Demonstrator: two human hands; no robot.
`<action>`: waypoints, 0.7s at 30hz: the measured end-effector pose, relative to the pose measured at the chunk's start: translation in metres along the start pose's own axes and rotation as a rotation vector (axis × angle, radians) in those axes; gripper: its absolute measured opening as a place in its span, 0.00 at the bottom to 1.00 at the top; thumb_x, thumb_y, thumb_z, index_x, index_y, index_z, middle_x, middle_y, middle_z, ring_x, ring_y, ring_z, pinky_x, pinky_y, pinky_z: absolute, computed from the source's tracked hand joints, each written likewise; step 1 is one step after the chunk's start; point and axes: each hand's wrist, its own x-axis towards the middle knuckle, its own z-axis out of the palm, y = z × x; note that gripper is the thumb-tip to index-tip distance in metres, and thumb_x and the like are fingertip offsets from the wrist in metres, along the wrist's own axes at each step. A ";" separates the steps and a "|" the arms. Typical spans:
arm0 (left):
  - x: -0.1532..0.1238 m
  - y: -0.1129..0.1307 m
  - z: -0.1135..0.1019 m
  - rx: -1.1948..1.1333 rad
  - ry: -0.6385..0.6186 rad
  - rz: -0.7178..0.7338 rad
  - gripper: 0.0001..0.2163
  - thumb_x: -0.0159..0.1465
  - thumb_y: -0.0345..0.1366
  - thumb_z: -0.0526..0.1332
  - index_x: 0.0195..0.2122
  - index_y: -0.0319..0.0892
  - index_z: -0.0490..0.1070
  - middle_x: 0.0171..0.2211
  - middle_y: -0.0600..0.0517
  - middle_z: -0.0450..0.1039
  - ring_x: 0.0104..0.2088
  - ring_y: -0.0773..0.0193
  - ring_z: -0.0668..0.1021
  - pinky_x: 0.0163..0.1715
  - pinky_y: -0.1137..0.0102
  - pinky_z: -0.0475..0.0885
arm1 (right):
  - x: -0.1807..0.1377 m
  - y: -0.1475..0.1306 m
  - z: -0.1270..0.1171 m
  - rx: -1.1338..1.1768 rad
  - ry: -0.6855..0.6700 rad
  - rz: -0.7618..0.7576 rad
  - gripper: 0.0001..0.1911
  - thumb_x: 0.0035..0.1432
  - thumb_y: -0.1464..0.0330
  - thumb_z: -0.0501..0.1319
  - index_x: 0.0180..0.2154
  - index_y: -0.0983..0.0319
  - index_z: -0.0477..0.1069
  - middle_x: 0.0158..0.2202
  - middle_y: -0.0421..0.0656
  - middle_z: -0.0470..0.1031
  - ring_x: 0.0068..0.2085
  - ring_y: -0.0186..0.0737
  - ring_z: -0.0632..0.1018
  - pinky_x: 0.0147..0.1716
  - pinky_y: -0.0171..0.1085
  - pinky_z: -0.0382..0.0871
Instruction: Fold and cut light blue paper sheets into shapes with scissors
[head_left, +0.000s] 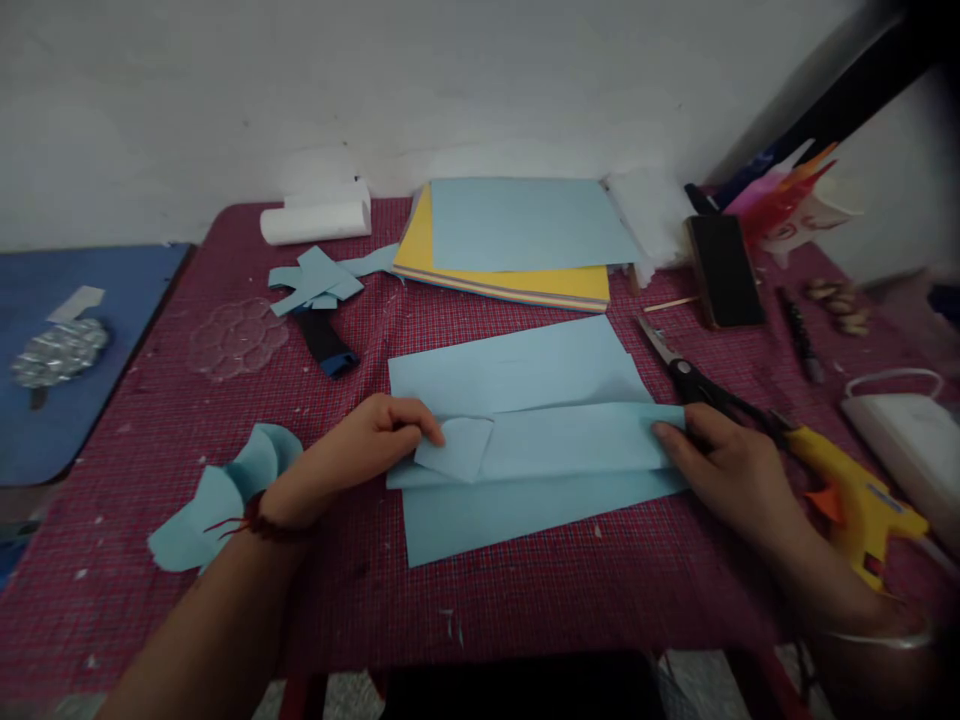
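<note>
A light blue paper sheet lies folded on the red checked tablecloth in front of me. My left hand pinches a small petal-shaped blue cut-out against the sheet's left edge. My right hand presses the folded flap at the sheet's right edge, fingers curled on the paper. Black-handled scissors lie just behind my right hand. Several blue petal cut-outs lie beside my left wrist.
A stack of coloured paper with a blue top sheet sits at the back. Blue scraps, a white roll, a yellow glue gun, a white box, a black block and a pen surround the sheet.
</note>
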 end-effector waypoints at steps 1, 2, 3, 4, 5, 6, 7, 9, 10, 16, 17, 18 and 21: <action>-0.002 0.001 -0.001 0.030 -0.039 0.023 0.12 0.55 0.29 0.52 0.33 0.40 0.76 0.19 0.58 0.60 0.19 0.72 0.60 0.18 0.75 0.55 | 0.000 0.000 0.000 0.001 0.001 -0.003 0.18 0.59 0.56 0.55 0.23 0.58 0.54 0.17 0.33 0.54 0.18 0.34 0.63 0.21 0.33 0.53; -0.004 0.003 -0.002 0.055 -0.070 0.058 0.12 0.54 0.28 0.53 0.34 0.41 0.76 0.23 0.57 0.64 0.22 0.71 0.64 0.21 0.75 0.59 | 0.000 0.001 0.000 0.002 0.005 -0.004 0.18 0.58 0.56 0.55 0.23 0.58 0.54 0.17 0.33 0.54 0.18 0.34 0.63 0.21 0.33 0.53; -0.005 0.004 -0.002 0.079 -0.088 0.095 0.12 0.54 0.28 0.55 0.36 0.41 0.75 0.26 0.56 0.67 0.25 0.70 0.68 0.25 0.74 0.63 | 0.000 0.001 0.001 0.002 0.006 -0.006 0.18 0.58 0.56 0.55 0.23 0.58 0.54 0.16 0.33 0.54 0.18 0.34 0.63 0.21 0.33 0.53; -0.006 0.005 -0.002 0.100 -0.091 0.123 0.12 0.53 0.28 0.57 0.38 0.41 0.74 0.29 0.56 0.68 0.28 0.69 0.69 0.29 0.74 0.65 | 0.000 0.001 0.001 0.002 0.008 -0.006 0.18 0.58 0.56 0.55 0.23 0.58 0.55 0.17 0.33 0.55 0.18 0.34 0.63 0.21 0.33 0.53; -0.006 0.005 -0.001 0.117 -0.085 0.133 0.12 0.52 0.29 0.59 0.39 0.41 0.73 0.30 0.56 0.68 0.30 0.68 0.70 0.30 0.73 0.66 | 0.000 0.002 0.001 0.002 0.008 -0.005 0.18 0.58 0.56 0.55 0.23 0.58 0.55 0.17 0.33 0.55 0.18 0.34 0.63 0.21 0.33 0.53; -0.006 0.005 0.001 0.128 -0.068 0.130 0.12 0.52 0.30 0.62 0.39 0.41 0.73 0.29 0.56 0.67 0.30 0.69 0.69 0.30 0.73 0.65 | 0.000 0.003 0.002 0.002 0.010 -0.006 0.18 0.58 0.55 0.55 0.23 0.58 0.55 0.17 0.33 0.56 0.18 0.34 0.64 0.21 0.34 0.53; -0.005 0.004 0.003 0.132 -0.047 0.120 0.12 0.51 0.31 0.63 0.38 0.41 0.72 0.28 0.57 0.65 0.28 0.69 0.69 0.29 0.73 0.65 | 0.000 0.003 0.002 0.000 0.012 -0.009 0.18 0.58 0.55 0.55 0.23 0.58 0.55 0.17 0.34 0.56 0.18 0.35 0.64 0.21 0.34 0.53; -0.002 0.001 0.005 0.120 -0.010 0.106 0.10 0.51 0.32 0.65 0.36 0.41 0.71 0.27 0.58 0.64 0.27 0.70 0.67 0.27 0.74 0.64 | 0.000 0.004 0.003 -0.003 0.017 -0.018 0.18 0.58 0.55 0.55 0.22 0.58 0.55 0.17 0.34 0.56 0.18 0.35 0.64 0.21 0.34 0.53; -0.001 -0.001 0.006 0.108 -0.005 0.104 0.09 0.52 0.33 0.65 0.35 0.41 0.71 0.27 0.58 0.64 0.26 0.70 0.67 0.27 0.74 0.64 | 0.000 0.004 0.003 -0.007 0.021 -0.022 0.19 0.58 0.55 0.55 0.22 0.58 0.55 0.17 0.34 0.56 0.18 0.35 0.64 0.20 0.34 0.53; 0.001 -0.003 0.008 0.226 -0.017 0.184 0.13 0.52 0.38 0.68 0.37 0.42 0.71 0.33 0.55 0.65 0.30 0.68 0.68 0.30 0.71 0.66 | 0.000 0.001 0.000 -0.022 -0.018 -0.013 0.17 0.59 0.57 0.55 0.23 0.57 0.55 0.17 0.35 0.57 0.19 0.36 0.65 0.22 0.36 0.54; 0.000 -0.002 0.010 0.277 0.010 0.221 0.14 0.51 0.38 0.68 0.38 0.42 0.70 0.36 0.54 0.65 0.32 0.67 0.69 0.32 0.70 0.67 | 0.000 0.001 0.000 -0.021 -0.023 -0.008 0.17 0.59 0.58 0.55 0.23 0.57 0.54 0.18 0.35 0.56 0.20 0.36 0.64 0.22 0.36 0.54; 0.000 -0.001 0.013 0.320 0.039 0.257 0.15 0.51 0.38 0.69 0.38 0.42 0.69 0.40 0.52 0.65 0.34 0.65 0.70 0.34 0.69 0.68 | 0.000 0.000 -0.001 -0.020 -0.026 -0.005 0.17 0.59 0.58 0.55 0.23 0.57 0.54 0.18 0.35 0.56 0.20 0.36 0.64 0.22 0.36 0.54; 0.000 0.003 0.023 0.383 0.083 0.334 0.12 0.52 0.37 0.69 0.31 0.42 0.66 0.46 0.50 0.65 0.40 0.62 0.71 0.41 0.65 0.68 | 0.000 -0.002 -0.001 -0.012 -0.028 -0.001 0.17 0.59 0.59 0.56 0.23 0.57 0.54 0.18 0.35 0.57 0.20 0.36 0.64 0.22 0.36 0.53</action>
